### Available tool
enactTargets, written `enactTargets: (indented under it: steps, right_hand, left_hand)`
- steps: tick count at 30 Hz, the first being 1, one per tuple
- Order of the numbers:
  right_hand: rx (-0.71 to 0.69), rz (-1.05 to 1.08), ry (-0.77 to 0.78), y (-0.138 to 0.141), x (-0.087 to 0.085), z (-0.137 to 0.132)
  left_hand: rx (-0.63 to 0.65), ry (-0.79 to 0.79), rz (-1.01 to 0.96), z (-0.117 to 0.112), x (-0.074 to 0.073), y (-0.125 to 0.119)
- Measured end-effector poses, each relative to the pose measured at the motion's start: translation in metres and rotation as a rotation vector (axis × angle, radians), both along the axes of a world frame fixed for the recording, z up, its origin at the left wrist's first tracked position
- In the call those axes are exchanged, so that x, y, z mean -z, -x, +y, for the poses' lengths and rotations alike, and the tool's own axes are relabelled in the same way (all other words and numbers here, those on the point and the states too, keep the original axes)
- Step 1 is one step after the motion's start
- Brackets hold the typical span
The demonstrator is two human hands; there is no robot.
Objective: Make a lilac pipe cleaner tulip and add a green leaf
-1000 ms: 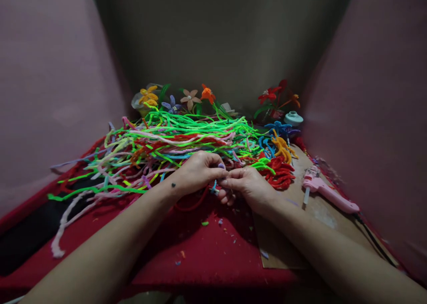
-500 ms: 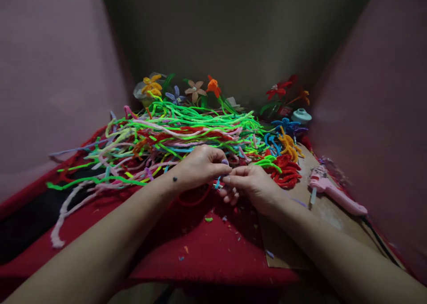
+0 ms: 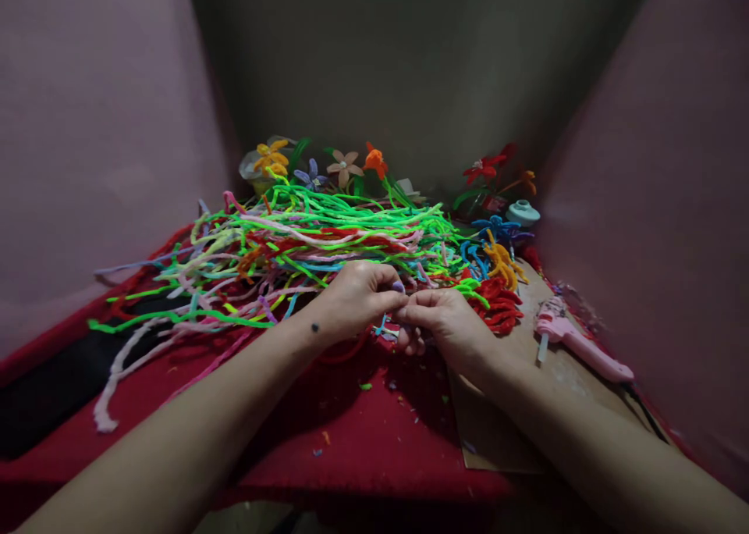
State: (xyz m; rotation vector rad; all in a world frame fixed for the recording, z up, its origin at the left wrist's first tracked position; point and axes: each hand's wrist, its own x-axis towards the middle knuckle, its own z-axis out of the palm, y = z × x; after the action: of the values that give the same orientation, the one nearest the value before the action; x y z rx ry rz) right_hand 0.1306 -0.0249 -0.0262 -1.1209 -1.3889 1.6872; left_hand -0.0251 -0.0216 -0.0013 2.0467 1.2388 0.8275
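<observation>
My left hand (image 3: pixel 361 298) is closed in a pinch, and a small bit of purple pipe cleaner (image 3: pixel 399 286) shows at its fingertips. Right beside it, the thumb and forefinger of my right hand (image 3: pixel 448 319) are pressed together at the same small piece; its other fingers curl beneath. Most of the pipe cleaner is hidden by my fingers. Under my hands lies a red loop (image 3: pixel 345 353), perhaps a scissors handle, partly covered. A large heap of coloured pipe cleaners (image 3: pixel 351 214) spreads just beyond my hands.
Pipe-cleaner flowers (image 3: pixel 345 167) stand along the back. Red bent pieces (image 3: pixel 497 306) and orange ones (image 3: pixel 504 262) lie to the right. A pink glue gun (image 3: pixel 579 343) rests on a brown board (image 3: pixel 497 440). Small scraps (image 3: pixel 366 386) dot the red cloth (image 3: pixel 374 440).
My hands stay pinched together with slight finger movement. The whole view has shifted a little. A purple strand seen by my right wrist earlier no longer shows there.
</observation>
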Motion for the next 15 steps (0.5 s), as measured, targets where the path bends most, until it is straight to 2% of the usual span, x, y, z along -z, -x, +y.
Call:
enactTargets:
  steps: [2, 4, 8, 12, 13, 15]
  right_hand:
    - [0.021, -0.011, 0.02, 0.0, -0.003, 0.002]
    - [0.019, -0.002, 0.033, 0.0, -0.007, 0.003]
    - [-0.007, 0.016, 0.014, 0.002, -0.013, 0.005]
    - [-0.002, -0.017, 0.016, 0.002, -0.008, 0.006]
    - [-0.009, -0.015, 0.018, 0.001, -0.006, 0.005]
    - [-0.025, -0.007, 0.017, -0.001, -0.003, 0.003]
  left_hand:
    - [-0.077, -0.216, 0.053, -0.002, 0.002, -0.002]
    - [-0.138, -0.268, 0.022, -0.003, 0.002, -0.004]
    - [-0.184, -0.031, -0.176, -0.004, 0.0, -0.005]
    - [-0.258, -0.154, -0.143, -0.002, 0.001, -0.006]
    - [-0.241, -0.119, -0.159, -0.001, 0.001, -0.005]
    - [-0.188, 0.055, -0.257, 0.001, 0.0, -0.004]
